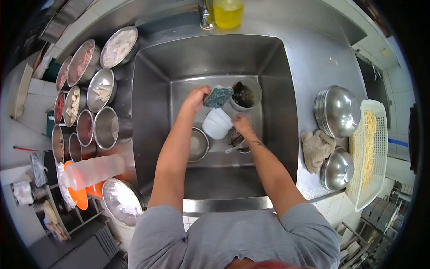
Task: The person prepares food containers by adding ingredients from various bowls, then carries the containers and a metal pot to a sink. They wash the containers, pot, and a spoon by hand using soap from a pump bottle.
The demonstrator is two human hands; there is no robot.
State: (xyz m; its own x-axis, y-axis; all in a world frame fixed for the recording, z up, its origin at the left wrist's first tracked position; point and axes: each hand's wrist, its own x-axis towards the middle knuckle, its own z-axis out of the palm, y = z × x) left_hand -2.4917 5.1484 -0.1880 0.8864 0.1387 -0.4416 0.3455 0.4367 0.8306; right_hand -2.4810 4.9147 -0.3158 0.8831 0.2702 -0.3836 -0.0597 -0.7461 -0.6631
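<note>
Over the sink (152, 107), my left hand (197, 97) grips a dark green scouring pad (218, 97) by its left side. My right hand (242, 124) is closed on the right edge of a small stack of white bowls (216, 125), tilted just below the pad. Behind them stands a round container (252, 106) with dark contents. A round metal bowl (197, 145) sits at the lower left of the white bowls. Partly hidden under my right hand is another metal vessel (244, 146) with a handled utensil whose kind I cannot make out.
Several metal bowls of food (117, 48) line the left counter, beside a clear plastic bottle (96, 170). Upturned metal bowls (340, 112), a cloth (317, 150) and a white basket of noodles (378, 157) are on the right. A faucet (206, 15) and yellow liquid container (228, 13) stand behind.
</note>
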